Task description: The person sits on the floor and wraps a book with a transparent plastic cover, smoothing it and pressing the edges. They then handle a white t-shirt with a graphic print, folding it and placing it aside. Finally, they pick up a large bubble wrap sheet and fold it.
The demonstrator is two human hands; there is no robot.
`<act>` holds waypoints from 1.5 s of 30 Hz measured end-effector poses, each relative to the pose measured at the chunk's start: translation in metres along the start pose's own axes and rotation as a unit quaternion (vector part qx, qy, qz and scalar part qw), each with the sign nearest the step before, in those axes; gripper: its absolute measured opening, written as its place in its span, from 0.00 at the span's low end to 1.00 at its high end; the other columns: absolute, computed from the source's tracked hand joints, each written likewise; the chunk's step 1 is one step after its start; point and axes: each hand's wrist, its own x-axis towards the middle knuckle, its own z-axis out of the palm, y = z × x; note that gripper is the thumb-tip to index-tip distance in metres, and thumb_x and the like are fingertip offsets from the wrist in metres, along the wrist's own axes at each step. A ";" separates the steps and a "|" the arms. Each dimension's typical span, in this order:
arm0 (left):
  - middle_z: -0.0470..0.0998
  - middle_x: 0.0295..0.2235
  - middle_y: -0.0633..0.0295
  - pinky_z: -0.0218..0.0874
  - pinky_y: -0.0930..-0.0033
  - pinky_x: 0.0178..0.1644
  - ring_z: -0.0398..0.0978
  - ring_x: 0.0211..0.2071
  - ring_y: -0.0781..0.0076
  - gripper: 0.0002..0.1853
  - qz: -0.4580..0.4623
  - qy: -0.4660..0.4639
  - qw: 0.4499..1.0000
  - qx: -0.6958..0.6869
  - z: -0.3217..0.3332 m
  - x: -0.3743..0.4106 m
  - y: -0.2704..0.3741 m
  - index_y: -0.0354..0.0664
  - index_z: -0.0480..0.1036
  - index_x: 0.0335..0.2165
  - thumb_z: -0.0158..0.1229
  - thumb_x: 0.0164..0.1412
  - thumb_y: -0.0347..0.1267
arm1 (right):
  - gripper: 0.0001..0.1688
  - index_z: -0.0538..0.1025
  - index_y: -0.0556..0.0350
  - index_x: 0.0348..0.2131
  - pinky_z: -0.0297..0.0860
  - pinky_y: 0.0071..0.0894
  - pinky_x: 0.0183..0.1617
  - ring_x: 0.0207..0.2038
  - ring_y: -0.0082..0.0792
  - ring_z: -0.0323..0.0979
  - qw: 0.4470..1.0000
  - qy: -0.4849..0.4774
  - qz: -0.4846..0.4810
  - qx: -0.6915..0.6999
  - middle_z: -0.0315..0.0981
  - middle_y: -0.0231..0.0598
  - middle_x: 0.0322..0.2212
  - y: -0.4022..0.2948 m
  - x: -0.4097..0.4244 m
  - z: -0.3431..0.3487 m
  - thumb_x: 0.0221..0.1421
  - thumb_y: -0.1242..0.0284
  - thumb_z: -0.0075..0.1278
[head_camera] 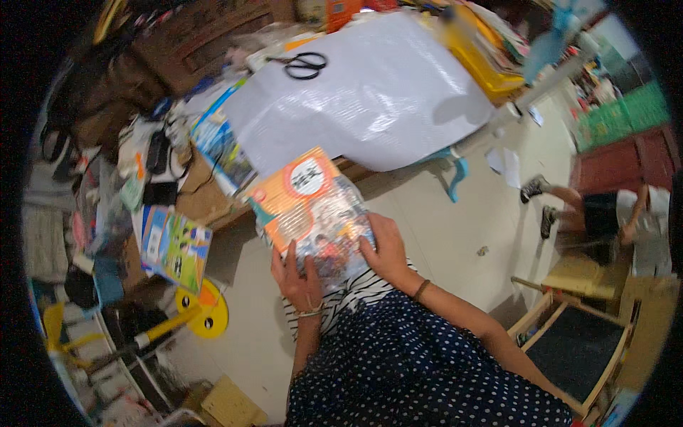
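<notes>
An orange-topped book [299, 184] with an illustrated cover lies across my lap, under what looks like glossy clear plastic. My left hand [299, 280] rests on its lower left part, fingers spread over the cover. At the lower right edge, my right hand [387, 248] grips the book, its thumb on top and the other fingers hidden beneath. Beyond it, a large glossy white sheet [363, 96] covers much of the table and hangs over the near edge. Black-handled scissors [306, 66] lie on that sheet, toward its far left.
Another illustrated book [221, 141] lies partly under the sheet. More books [179, 245] jut over the table's left edge, near a yellow round-ended object [203, 308]. A yellow tray [480, 58] stands at the back right. Another person [603, 213] and a wooden frame [576, 352] are to the right.
</notes>
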 end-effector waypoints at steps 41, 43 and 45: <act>0.74 0.27 0.67 0.64 0.75 0.28 0.71 0.26 0.79 0.09 -0.345 -0.080 0.742 -0.570 -0.054 0.028 -0.002 0.39 0.69 0.33 0.52 0.59 0.34 | 0.22 0.69 0.64 0.46 0.60 0.35 0.54 0.50 0.44 0.65 0.976 -0.019 0.074 0.204 0.67 0.51 0.46 -0.033 0.005 -0.033 0.54 0.70 0.48; 0.74 0.35 0.62 0.66 0.66 0.40 0.72 0.36 0.71 0.11 -0.343 -0.102 0.713 -0.603 -0.057 0.027 -0.007 0.39 0.67 0.36 0.50 0.60 0.36 | 0.21 0.69 0.66 0.46 0.60 0.35 0.54 0.50 0.42 0.65 0.974 -0.008 0.105 0.199 0.67 0.51 0.46 -0.022 0.005 -0.036 0.56 0.70 0.46; 0.73 0.39 0.60 0.64 0.63 0.44 0.71 0.41 0.69 0.13 -0.343 -0.111 0.681 -0.637 -0.058 0.026 -0.010 0.39 0.66 0.38 0.50 0.60 0.37 | 0.21 0.69 0.66 0.46 0.60 0.34 0.54 0.50 0.42 0.65 0.974 -0.011 0.119 0.194 0.67 0.52 0.46 -0.012 0.003 -0.035 0.57 0.69 0.44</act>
